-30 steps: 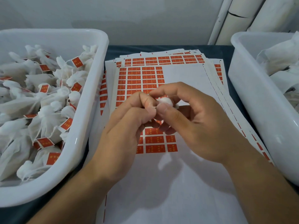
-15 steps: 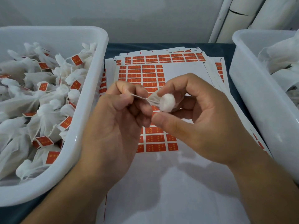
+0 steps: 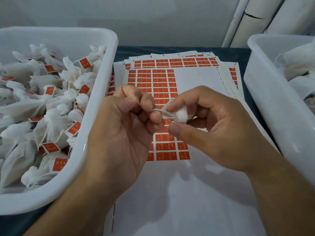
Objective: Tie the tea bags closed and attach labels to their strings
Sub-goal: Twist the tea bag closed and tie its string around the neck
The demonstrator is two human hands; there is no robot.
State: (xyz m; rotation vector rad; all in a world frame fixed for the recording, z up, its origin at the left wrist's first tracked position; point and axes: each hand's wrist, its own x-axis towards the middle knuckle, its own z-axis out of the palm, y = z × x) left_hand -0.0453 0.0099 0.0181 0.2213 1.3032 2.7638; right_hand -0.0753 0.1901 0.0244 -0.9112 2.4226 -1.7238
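While the right hand (image 3: 213, 132) pinches the small white tea bag (image 3: 181, 114) between thumb and forefinger, the left hand (image 3: 122, 133) grips the thin string (image 3: 157, 109) with its fingers curled round it. Both hands are raised above the top label sheet (image 3: 196, 82), roughly midway between the two tubs. The string runs taut from the left hand's fingers to the gathered neck of the tea bag, which points toward the left hand. The rounded body of the tea bag sits against the right forefinger, with the thumb tip just below it.

Orange labels (image 3: 163, 147) fill part of the top sheet in rows; the rest of that sheet is bare white backing. More sheets lie fanned out beneath it on the dark tabletop (image 3: 170, 49).

At the left, a white tub (image 3: 102, 99) holds a heap of tied bags (image 3: 51, 123), many with an orange tag on the string. At the right, a second white tub (image 3: 265, 103) holds loose white bags (image 3: 296, 65); whether these are tied cannot be told.
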